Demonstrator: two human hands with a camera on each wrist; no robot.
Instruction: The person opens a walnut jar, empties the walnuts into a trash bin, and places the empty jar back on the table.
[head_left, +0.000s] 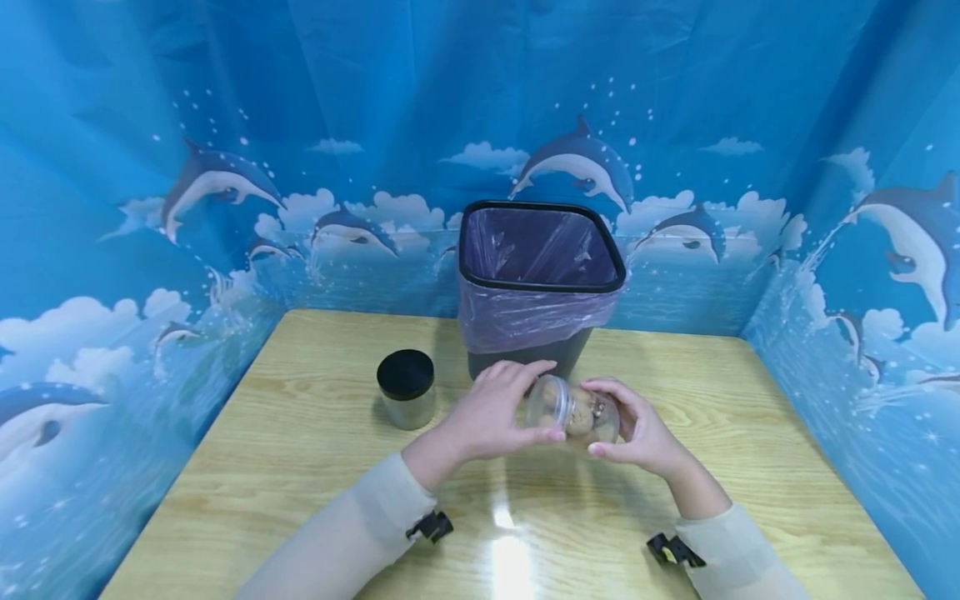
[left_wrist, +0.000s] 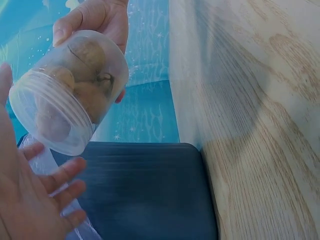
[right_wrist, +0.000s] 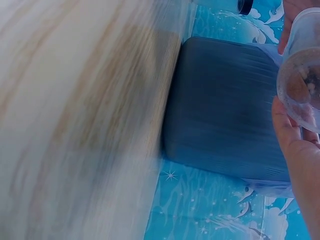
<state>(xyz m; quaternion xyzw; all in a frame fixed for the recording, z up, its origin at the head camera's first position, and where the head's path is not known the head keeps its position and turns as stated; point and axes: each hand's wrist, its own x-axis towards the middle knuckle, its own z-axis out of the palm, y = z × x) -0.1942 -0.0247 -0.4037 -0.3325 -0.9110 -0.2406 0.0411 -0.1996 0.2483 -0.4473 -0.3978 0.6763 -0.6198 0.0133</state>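
A clear, threaded-mouth jar (head_left: 588, 410) with brown rounded pieces (left_wrist: 90, 95) inside is tipped on its side, its open mouth towards the left. My right hand (head_left: 637, 425) grips it around the base end. In the left wrist view the jar (left_wrist: 75, 90) slants down with that hand behind it. My left hand (head_left: 495, 412) is beside the mouth, its fingers spread (left_wrist: 62, 175) and holding nothing. From the right wrist, the jar (right_wrist: 302, 75) is seen partly cut off by the frame edge. A second jar with a black lid (head_left: 406, 375) stands upright left of my left hand.
Beyond the hands stands a dark bin (head_left: 573, 354) lined with a purple bag (head_left: 525, 321), its black rim (head_left: 540, 287) open upward. The wooden table (head_left: 315, 467) meets a blue dolphin-print curtain (head_left: 420, 125) at the back and sides.
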